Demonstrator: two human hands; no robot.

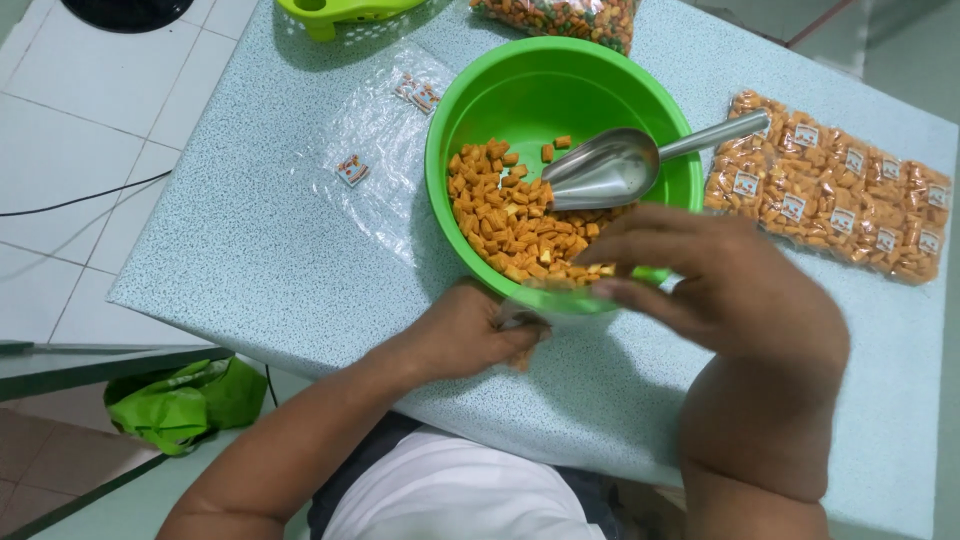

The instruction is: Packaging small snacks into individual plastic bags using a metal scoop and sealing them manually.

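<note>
A green plastic bowl [500, 90] on the speckled table holds small orange snack pieces [505, 215] and a metal scoop [605, 165]. My left hand [465, 330] grips a small clear plastic bag [520, 320] just below the bowl's near rim. My right hand [700, 280] hovers over the near rim, fingers pinched above the bag's mouth; whether they hold any snack pieces I cannot tell.
Filled snack packets [830, 195] lie in rows right of the bowl. Empty clear bags with small labels [385, 140] lie to its left. A large bag of mixed snacks [560, 18] and a lime basket [345, 15] sit at the far edge. A green bag [185, 400] lies on the floor.
</note>
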